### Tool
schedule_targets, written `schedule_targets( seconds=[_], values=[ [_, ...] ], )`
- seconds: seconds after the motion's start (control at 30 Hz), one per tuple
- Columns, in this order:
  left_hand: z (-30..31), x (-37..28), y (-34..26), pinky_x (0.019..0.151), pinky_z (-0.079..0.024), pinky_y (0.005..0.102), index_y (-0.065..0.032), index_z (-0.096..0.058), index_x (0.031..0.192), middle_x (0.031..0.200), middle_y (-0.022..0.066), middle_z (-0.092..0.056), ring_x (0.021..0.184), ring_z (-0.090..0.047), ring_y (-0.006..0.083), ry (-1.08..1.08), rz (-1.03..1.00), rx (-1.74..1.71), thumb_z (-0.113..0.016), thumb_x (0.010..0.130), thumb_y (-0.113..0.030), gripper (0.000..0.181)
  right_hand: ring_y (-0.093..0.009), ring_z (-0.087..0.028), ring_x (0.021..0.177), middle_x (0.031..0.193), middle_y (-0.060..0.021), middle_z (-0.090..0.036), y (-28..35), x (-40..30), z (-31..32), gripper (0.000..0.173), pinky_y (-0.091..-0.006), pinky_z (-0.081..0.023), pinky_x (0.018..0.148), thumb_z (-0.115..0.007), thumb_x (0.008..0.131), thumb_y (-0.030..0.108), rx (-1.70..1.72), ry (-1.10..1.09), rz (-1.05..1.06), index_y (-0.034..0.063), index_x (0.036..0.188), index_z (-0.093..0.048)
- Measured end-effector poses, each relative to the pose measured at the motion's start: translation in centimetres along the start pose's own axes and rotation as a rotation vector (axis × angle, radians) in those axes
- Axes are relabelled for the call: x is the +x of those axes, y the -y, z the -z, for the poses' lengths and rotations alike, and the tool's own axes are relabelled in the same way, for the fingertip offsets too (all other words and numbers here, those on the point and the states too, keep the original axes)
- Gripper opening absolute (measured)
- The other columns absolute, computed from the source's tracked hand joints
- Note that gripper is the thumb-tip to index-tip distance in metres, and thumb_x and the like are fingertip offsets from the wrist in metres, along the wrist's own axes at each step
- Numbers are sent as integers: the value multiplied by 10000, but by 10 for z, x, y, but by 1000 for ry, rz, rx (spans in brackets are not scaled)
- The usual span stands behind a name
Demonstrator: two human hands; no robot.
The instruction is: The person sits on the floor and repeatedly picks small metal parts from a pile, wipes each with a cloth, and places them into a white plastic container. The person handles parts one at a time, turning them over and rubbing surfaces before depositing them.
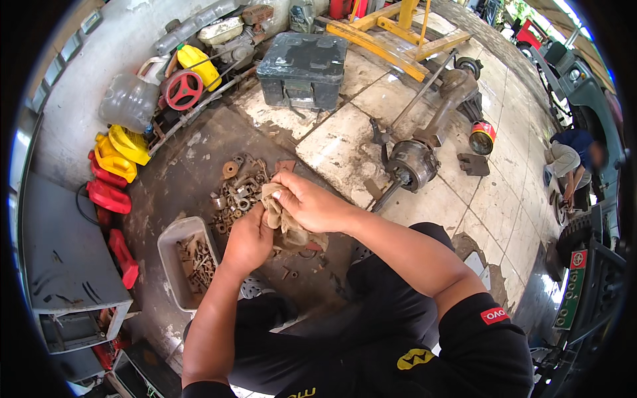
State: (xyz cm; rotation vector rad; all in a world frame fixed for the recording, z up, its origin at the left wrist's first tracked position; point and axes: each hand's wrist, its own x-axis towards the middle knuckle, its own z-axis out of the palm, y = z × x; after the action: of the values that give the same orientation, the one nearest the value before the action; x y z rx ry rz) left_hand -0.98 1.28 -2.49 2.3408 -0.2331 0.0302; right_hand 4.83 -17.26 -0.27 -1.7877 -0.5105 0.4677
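A crumpled beige cloth [284, 221] is gripped between both hands, over a heap of greasy metal parts on the floor. My right hand [311, 201] has its fingers closed on the cloth's upper folds. At the cloth's left edge, my left hand [251, 239] pinches it; whether a small part is inside the cloth cannot be seen. The heap of nuts, bolts and fittings [239, 196] spreads beyond my hands. To its left stands a pale plastic bin [166, 244] with rusty bolts [199, 261] in it.
A black toolbox [303, 64] stands ahead, near a yellow metal stand [378, 47]. An axle assembly [413, 161] lies on the tiles at right, beside an open can [481, 138]. Plastic jugs [119, 149] line the left wall. Another person [572, 154] crouches by a vehicle at far right.
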Motion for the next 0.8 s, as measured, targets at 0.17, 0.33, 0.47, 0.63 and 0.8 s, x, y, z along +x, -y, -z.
schedule_targets(
  seconds=[0.17,0.33,0.47,0.63,0.8],
  values=[
    [12,6,3,699,-463,347,4,-595,1043,730,115,-550,702,-485,166,150,188,-480,-439,1076,-376,413,-181,-555,1119,1193,-134,-590,-1,4,14,290,-339,-447,965,-435,1064,157,1,13,114,14,1309,-493],
    [9,3,-2,673,-494,479,-27,-524,878,829,179,-654,799,-622,426,-69,-103,269,-537,986,-198,203,-120,-556,1013,1160,-97,-616,-6,6,1,339,-290,-479,879,-458,1072,243,248,-4,-132,-20,1270,-536],
    [11,3,-4,663,-487,518,-40,-530,890,814,210,-629,750,-615,445,-76,-284,310,-523,987,-182,172,-102,-508,788,894,-46,-598,-22,9,-6,311,-293,-447,700,-438,1068,272,279,-46,-279,-3,1103,-579],
    [15,10,2,688,-473,448,-6,-533,910,814,243,-598,788,-596,440,-24,70,-90,-484,1044,-313,338,-154,-633,993,1145,-88,-648,-23,17,-1,324,-297,-525,913,-382,1082,205,639,-42,-137,-4,1257,-558],
    [11,11,2,798,-467,350,9,-594,1046,886,143,-620,822,-561,230,-46,195,-441,-437,1068,-408,446,-209,-649,1084,1235,-116,-629,-20,26,11,347,-356,-530,986,-339,1082,156,856,-85,-295,6,1341,-516]
  ],
)
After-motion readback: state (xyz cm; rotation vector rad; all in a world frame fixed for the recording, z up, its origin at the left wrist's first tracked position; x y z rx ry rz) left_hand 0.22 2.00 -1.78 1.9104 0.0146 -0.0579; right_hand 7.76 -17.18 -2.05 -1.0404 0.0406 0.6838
